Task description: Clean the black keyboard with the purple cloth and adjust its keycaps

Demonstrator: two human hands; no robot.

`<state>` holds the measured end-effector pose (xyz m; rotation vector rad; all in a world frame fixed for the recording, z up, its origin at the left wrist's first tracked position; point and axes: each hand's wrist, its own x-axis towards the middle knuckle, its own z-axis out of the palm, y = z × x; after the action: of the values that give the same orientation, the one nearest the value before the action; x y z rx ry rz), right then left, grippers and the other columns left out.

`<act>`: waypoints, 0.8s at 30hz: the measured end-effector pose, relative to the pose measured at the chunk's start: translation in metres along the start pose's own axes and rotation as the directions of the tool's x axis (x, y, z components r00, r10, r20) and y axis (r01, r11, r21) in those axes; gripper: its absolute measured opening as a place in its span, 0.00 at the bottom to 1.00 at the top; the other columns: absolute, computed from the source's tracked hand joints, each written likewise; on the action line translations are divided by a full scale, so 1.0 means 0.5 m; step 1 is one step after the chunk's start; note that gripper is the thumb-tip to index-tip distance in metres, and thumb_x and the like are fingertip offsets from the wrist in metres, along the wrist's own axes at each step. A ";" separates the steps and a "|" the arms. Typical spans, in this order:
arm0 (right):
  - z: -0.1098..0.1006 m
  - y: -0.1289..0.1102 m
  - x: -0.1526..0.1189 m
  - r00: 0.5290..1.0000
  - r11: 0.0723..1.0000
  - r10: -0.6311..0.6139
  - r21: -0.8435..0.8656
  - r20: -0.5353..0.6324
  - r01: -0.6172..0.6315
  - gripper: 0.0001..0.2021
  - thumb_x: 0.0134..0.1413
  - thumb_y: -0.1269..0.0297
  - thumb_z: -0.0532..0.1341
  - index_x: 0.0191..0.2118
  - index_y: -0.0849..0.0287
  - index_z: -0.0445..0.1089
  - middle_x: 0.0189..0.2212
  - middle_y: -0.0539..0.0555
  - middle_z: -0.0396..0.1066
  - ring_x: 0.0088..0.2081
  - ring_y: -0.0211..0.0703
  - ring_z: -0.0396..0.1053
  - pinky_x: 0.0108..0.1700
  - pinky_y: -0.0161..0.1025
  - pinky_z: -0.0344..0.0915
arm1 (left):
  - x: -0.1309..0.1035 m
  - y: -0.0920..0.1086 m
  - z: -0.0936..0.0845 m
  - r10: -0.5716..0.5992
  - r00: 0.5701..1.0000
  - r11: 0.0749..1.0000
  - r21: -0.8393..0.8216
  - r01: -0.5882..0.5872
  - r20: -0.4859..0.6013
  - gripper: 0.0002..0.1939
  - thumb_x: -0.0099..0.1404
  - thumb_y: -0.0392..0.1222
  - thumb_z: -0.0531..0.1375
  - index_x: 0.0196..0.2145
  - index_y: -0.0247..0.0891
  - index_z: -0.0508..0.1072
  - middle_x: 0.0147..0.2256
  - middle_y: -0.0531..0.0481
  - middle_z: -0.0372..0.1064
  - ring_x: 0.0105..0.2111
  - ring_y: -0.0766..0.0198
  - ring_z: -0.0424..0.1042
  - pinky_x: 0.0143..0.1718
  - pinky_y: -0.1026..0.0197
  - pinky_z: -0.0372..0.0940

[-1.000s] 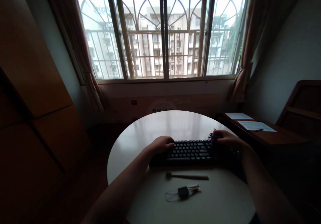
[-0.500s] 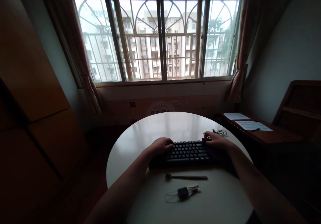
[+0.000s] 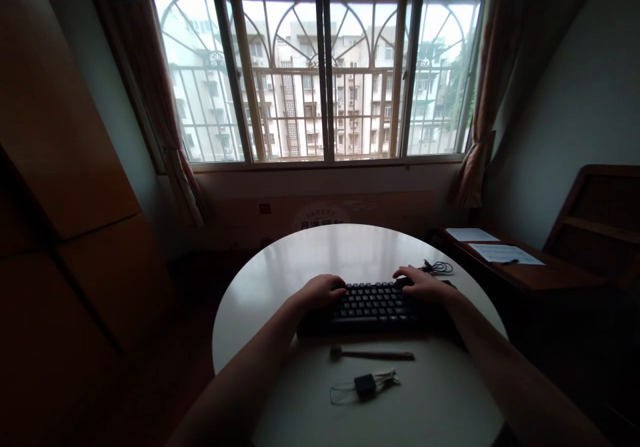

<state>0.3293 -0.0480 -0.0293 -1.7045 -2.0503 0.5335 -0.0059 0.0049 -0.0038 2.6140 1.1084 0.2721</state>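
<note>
A black keyboard [image 3: 373, 304] lies on the round white table [image 3: 280, 270], its rows of keys facing up. My left hand [image 3: 323, 291] is closed around the keyboard's left end, fingers curled over its far corner. At the upper right of the keys is my right hand [image 3: 425, 285], thumb and index finger apart with dark keys between them. Whether it grips a key is too dark to make out. In front of the keyboard lies a toothbrush-like brush [image 3: 375, 354]. Nearer still is a wire keycap puller [image 3: 365, 385] with a dark square middle.
A coiled black cable [image 3: 437, 267] lies beyond my right hand. To the right, printed sheets [image 3: 505, 253] and a dark pen [image 3: 510, 262] rest on a wooden surface [image 3: 565, 277]. Wooden cabinets [image 3: 95, 267] stand at left, and a barred window [image 3: 320, 113] is ahead.
My right hand has shifted slightly left along the top of the keyboard, and its index finger has stretched out. My left hand stays in place.
</note>
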 end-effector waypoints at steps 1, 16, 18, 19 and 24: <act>0.000 -0.002 -0.001 0.999 0.999 -0.022 0.035 0.023 0.021 0.24 0.44 0.67 0.59 0.51 0.55 0.69 0.54 0.57 0.67 0.58 0.57 0.61 0.60 0.48 0.56 | 0.001 -0.001 0.001 0.003 1.000 1.000 0.003 -0.003 0.000 0.19 0.65 0.53 0.55 0.48 0.45 0.74 0.47 0.49 0.73 0.46 0.55 0.71 0.47 0.58 0.63; 0.015 0.030 0.007 0.997 0.985 0.048 0.161 0.060 -0.057 0.20 0.46 0.65 0.60 0.49 0.57 0.71 0.46 0.55 0.74 0.47 0.50 0.71 0.50 0.42 0.66 | -0.003 0.004 -0.002 -0.007 1.000 1.000 0.009 0.007 0.012 0.19 0.65 0.53 0.54 0.49 0.45 0.74 0.49 0.49 0.72 0.48 0.55 0.70 0.47 0.59 0.64; 0.015 0.030 0.006 0.998 0.983 0.029 0.177 0.055 -0.039 0.22 0.47 0.66 0.59 0.51 0.56 0.70 0.48 0.55 0.73 0.49 0.50 0.70 0.52 0.42 0.65 | -0.003 0.003 -0.002 -0.004 1.000 1.000 0.005 0.004 0.008 0.19 0.65 0.53 0.54 0.49 0.44 0.74 0.49 0.49 0.72 0.47 0.55 0.70 0.47 0.59 0.63; 0.016 0.030 0.006 0.998 0.982 0.018 0.189 0.058 -0.028 0.22 0.47 0.66 0.59 0.51 0.56 0.70 0.49 0.55 0.73 0.50 0.49 0.70 0.53 0.42 0.65 | -0.003 0.002 -0.001 -0.001 1.000 1.000 0.002 0.001 0.006 0.19 0.65 0.53 0.54 0.49 0.44 0.74 0.48 0.49 0.72 0.47 0.55 0.70 0.47 0.59 0.63; 0.013 0.024 0.005 0.997 0.975 -0.012 0.224 0.079 -0.006 0.20 0.48 0.66 0.58 0.49 0.56 0.72 0.47 0.55 0.74 0.49 0.49 0.71 0.53 0.43 0.65 | -0.003 0.000 -0.001 -0.001 1.000 1.000 -0.005 0.001 0.010 0.19 0.66 0.54 0.54 0.49 0.45 0.74 0.48 0.49 0.72 0.46 0.55 0.70 0.47 0.59 0.64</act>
<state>0.3354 -0.0438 -0.0413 -1.5702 -1.9612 0.8122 -0.0072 0.0037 -0.0036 2.6077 1.1045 0.2612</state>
